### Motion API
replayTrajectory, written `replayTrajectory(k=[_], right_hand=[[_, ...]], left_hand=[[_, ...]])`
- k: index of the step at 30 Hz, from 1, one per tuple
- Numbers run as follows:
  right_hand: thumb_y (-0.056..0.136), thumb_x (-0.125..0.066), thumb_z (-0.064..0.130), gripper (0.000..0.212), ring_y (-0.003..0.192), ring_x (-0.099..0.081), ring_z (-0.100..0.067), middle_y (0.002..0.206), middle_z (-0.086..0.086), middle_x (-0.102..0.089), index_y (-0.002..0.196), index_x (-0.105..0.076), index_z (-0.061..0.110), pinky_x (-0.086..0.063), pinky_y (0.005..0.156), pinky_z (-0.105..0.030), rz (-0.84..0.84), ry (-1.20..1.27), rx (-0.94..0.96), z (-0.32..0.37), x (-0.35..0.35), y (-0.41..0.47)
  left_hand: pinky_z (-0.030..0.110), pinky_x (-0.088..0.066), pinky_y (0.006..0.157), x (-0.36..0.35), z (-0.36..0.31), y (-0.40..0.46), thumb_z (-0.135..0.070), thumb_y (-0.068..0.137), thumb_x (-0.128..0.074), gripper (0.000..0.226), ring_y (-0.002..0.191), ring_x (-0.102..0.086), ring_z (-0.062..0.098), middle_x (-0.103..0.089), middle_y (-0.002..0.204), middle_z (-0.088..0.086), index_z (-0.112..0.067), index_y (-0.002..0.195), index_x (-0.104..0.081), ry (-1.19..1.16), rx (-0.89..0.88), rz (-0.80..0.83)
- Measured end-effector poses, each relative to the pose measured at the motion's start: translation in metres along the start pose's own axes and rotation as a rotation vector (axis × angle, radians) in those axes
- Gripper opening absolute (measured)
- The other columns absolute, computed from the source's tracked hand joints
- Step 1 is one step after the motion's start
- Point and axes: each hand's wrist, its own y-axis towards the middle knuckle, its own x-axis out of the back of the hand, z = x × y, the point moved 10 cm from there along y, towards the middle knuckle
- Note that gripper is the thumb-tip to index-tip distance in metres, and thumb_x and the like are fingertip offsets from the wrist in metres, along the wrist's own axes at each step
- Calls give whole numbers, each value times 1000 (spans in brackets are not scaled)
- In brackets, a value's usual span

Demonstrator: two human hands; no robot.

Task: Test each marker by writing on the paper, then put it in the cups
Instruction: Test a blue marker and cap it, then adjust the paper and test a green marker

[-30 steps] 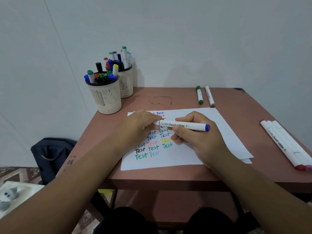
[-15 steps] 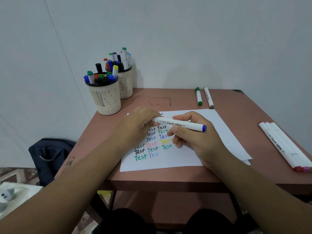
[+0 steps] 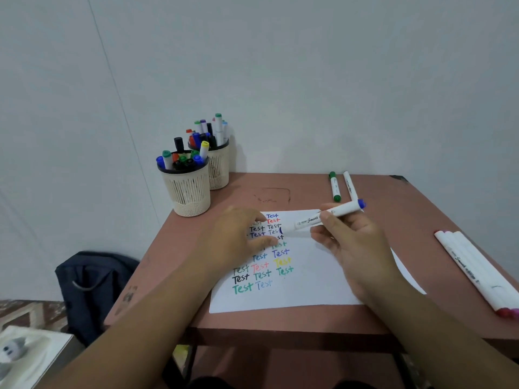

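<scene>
Blue-capped marker (image 3: 327,217) pinched by raised right hand (image 3: 354,242) | left hand (image 3: 238,237) loosely curled over paper (image 3: 309,276), grip unclear

I see the paper (image 3: 309,279) at the centre of the frame as a plain, matt white sheet, smooth and flat. The table (image 3: 393,321) under it has a matt reddish-brown top, scuffed toward the back. The marker (image 3: 323,219) just right of centre looks like smooth white plastic with a slight sheen and a glossy blue cap. At upper left, the cups (image 3: 193,189) seem to be matt cream plastic with slotted, ribbed walls and dark rims. The bag (image 3: 92,287) at lower left looks like soft, dull navy cloth.
</scene>
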Motion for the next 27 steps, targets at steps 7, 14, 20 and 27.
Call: replayTrajectory(k=[7,14,20,27], right_hand=[[94,-72,14,14,73,-64,-16,82,0,-70,100,-78,24,-59,79,-33,45,-303,85,22,1,13],[93,-67,-2,18,77,-72,-28,95,-22,-77,104,-76,8,-62,85,-40,-24,-192,29,27,30,11],[98,-61,-3,16,82,-74,-32,99,-28,-75,106,-74,0,-63,74,-32,-14,-16,-83,23,51,0],[97,-64,19,26,81,-57,-14,98,7,-80,121,-71,27,-50,77,-35,-23,-334,-25,38,76,-10]], left_hand=[[34,-51,88,-6,14,2,-68,82,-64,45,104,-47,-3,-59,108,-22,-40,117,-64,10,64,6],[31,-48,87,-3,8,-1,-78,78,-51,50,104,-46,-6,-58,106,-28,-43,110,-66,-15,39,55],[24,-44,85,-3,-1,4,-72,83,-60,48,100,-51,-1,-59,109,-20,-37,115,-68,-10,59,192],[28,-38,102,-7,-68,6,-70,88,-55,54,128,-43,4,-51,139,-21,-40,132,-54,116,-27,151]])
